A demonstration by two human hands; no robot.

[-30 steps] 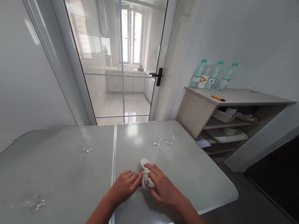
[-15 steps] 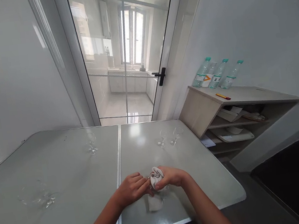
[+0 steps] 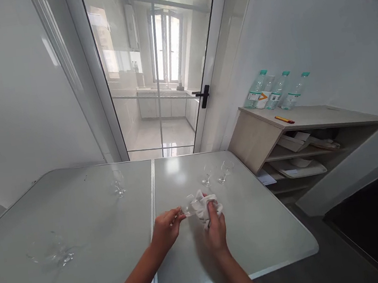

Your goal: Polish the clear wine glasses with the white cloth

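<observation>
Pinching a small stemmed glass by its foot with the fingers of the left hand, low in the centre of the frame just above the tabletop, and clenching a white cloth against its bowl with the right hand. Best to hold the stem lightly, turn the cloth rather than twist the glass, and avoid the two glasses just beyond
</observation>
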